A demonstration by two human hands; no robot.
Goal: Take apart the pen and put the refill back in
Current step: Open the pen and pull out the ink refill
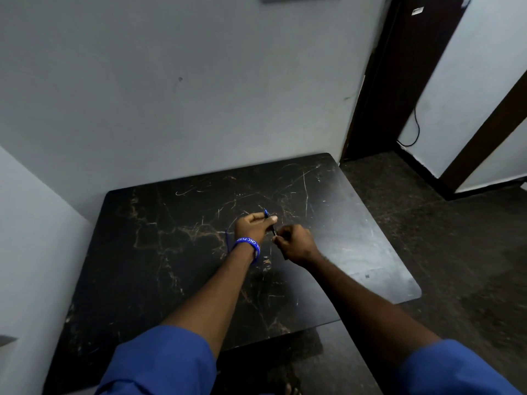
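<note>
Both hands meet over the middle of the dark marble-patterned table (171, 252). My left hand (252, 228), with a blue wristband, is closed around a thin blue pen (267, 214) whose blue end sticks up past the fingers. The pen's dark lower end (274, 231) runs down to my right hand (295, 243), which pinches it with closed fingers. A thin blue strip (227, 241) shows just left of my left wrist; what it is I cannot tell. A short dark piece (285, 255) shows below my right hand.
The table stands in a corner, with a grey wall (199, 95) behind and on the left. To the right is dark floor (442, 238), a dark door frame (393, 81) and a hanging black cable (413, 132). The table's near edge is by my arms.
</note>
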